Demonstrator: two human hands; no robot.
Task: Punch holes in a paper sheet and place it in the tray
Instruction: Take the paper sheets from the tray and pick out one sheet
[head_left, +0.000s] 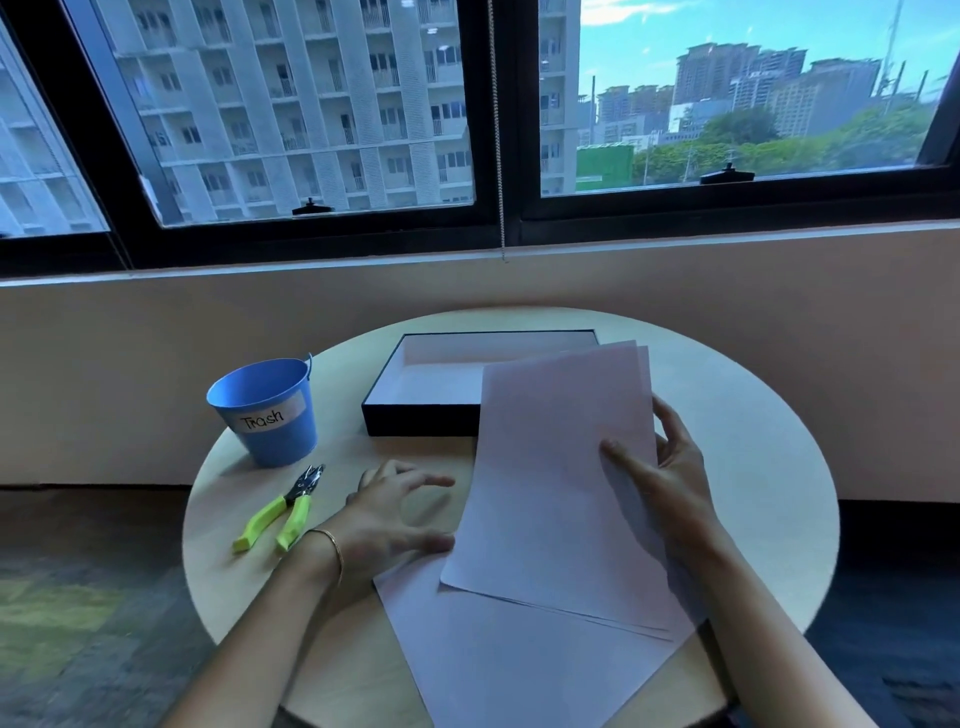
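My right hand (660, 467) grips a few white paper sheets (550, 478) by their right edge, thumb on top, and holds them tilted up above the table. More white paper (509, 654) lies flat under them near the front edge. My left hand (400, 514) hovers just left of the lifted sheets with its fingers spread and holds nothing. A hole punch with yellow-green handles (283, 512) lies on the table left of my left hand. The dark tray with a white inside (415, 421) stands at the back, partly hidden by the lifted sheets.
A blue bucket labelled "Trash" (265, 410) stands at the left of the round wooden table (753, 441). A wall and a window sill run close behind the table. Dark floor lies around it.
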